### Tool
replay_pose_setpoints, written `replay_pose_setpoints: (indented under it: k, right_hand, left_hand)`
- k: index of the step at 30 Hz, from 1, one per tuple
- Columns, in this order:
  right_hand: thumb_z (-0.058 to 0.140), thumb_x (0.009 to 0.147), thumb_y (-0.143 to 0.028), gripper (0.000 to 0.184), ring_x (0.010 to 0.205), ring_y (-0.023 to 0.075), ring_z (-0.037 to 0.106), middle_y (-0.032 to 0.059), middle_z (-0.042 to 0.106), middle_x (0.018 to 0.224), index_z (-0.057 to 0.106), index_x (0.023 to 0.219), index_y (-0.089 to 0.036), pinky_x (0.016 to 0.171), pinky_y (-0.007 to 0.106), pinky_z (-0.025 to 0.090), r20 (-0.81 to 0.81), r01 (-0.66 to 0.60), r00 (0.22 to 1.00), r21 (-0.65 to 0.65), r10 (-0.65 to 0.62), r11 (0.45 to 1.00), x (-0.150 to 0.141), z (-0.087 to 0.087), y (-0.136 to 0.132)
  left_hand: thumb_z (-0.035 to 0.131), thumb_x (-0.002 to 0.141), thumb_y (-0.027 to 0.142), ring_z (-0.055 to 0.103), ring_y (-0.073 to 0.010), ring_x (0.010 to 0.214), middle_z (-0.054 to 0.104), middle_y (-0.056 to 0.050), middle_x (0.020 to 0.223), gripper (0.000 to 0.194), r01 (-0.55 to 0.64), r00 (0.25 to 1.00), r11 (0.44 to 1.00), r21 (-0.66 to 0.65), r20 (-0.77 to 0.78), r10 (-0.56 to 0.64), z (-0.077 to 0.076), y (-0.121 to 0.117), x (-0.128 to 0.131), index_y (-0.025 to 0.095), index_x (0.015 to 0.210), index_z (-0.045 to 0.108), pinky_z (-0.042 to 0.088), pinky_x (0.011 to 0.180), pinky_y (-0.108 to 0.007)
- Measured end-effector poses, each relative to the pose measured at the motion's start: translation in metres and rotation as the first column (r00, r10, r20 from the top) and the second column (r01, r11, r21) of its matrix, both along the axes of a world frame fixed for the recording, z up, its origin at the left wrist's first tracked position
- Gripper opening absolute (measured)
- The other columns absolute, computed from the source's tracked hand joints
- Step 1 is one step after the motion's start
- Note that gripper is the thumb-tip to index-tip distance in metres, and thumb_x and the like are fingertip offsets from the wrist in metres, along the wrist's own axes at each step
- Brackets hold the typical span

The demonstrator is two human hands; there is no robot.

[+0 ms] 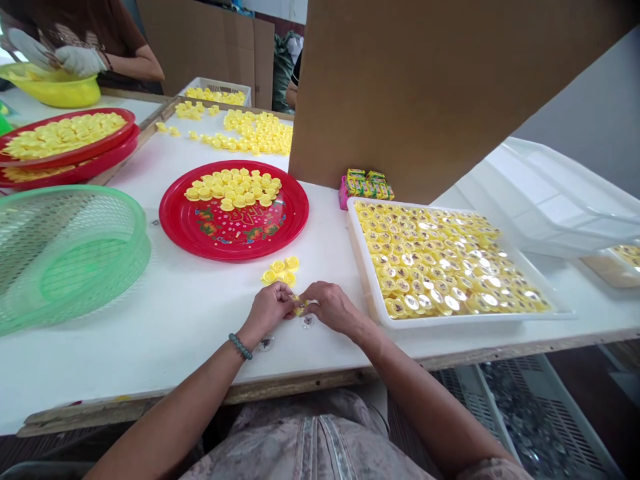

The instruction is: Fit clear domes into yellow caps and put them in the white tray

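Note:
My left hand [269,308] and my right hand [334,308] meet over the white table, fingertips pinched together on one small yellow plastic piece [299,309]. The fingers hide most of it. Just below my right fingertips lies a clear round disc [307,322] with a dark print at its centre. Another clear disc [267,344] rests by my left wrist, near a beaded bracelet [241,347]. Several yellow cup-shaped pieces [281,271] sit in a small group just beyond my left hand.
Ahead stands a red tray [233,248] with yellow pieces; to the right, a white tray [361,267] full of disc-topped pieces. A green basket [135,233] is at left, a cardboard panel [400,93] behind. A co-worker's gloved hands [80,60] are over a yellow bowl [65,92].

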State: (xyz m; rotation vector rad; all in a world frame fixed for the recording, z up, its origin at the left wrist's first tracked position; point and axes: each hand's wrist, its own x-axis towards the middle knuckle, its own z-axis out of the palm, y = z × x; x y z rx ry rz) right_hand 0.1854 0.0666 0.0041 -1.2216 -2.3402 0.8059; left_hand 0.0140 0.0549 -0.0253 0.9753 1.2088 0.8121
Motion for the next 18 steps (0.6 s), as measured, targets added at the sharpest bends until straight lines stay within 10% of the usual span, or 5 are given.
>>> replay_pose_setpoints:
  k: [11, 18]
  right_hand:
    - [0.063, 0.076, -0.027, 0.013, 0.079, 0.0168, 0.063, 0.0037, 0.068, 0.084, 0.065, 0.086, -0.019, 0.063, 0.022, 0.043, 0.331, -0.031, 0.944, 0.054, 0.011, 0.998, -0.007, 0.009, -0.005]
    - [0.059, 0.074, -0.033, 0.026, 0.079, 0.0163, 0.062, 0.0028, 0.066, 0.089, 0.061, 0.096, -0.019, 0.059, 0.021, 0.043, 0.278, 0.075, 0.954, 0.148, -0.114, 0.986, 0.005, 0.01, -0.019]
  left_hand:
    - [0.077, 0.052, 0.047, 0.058, -0.0167, 0.052, 0.059, 0.001, 0.057, 0.047, 0.066, 0.992, 0.997, -0.045, -0.107, -0.071, 0.008, 0.002, -0.002, 0.017, 0.078, 0.05, 0.047, 0.047, -0.023]
    - [0.083, 0.036, 0.045, 0.063, -0.0294, 0.088, 0.068, -0.003, 0.082, 0.063, -0.007, 0.998, 0.982, -0.191, -0.055, -0.003, -0.002, 0.011, -0.008, 0.022, 0.088, 0.056, 0.057, 0.069, -0.032]
